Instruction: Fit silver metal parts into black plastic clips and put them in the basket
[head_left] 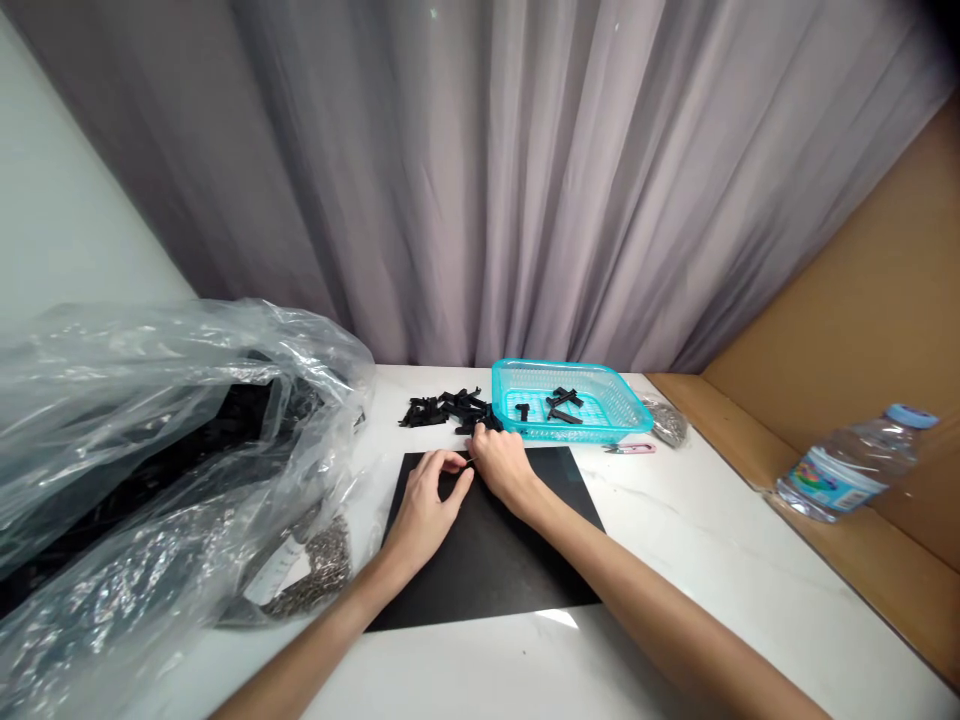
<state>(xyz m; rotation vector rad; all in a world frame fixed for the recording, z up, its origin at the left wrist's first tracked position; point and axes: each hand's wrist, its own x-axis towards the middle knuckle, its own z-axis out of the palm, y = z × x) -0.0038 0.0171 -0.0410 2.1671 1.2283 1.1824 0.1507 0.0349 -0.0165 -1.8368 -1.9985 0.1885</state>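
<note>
Over a black mat (495,555), my two hands meet near its far edge. My left hand (431,500) has its thumb and forefinger curved round a small black plastic part (469,463), of which only a sliver shows. Closed and with its back to the camera, my right hand (501,462) touches the other end of that sliver; what its fingers grip is hidden. Just beyond the hands lies a loose pile of black plastic parts (450,405). A turquoise basket (637,420) beside the pile has several similar black parts (564,400) in it.
Pink-handled thread snips (631,448) lie in front of the basket, near a bag of small metal pieces (667,422). Large clear plastic bags (187,500) fill the left, one with small metal pieces (322,565). A water bottle (847,470) stands tilted on cardboard at right.
</note>
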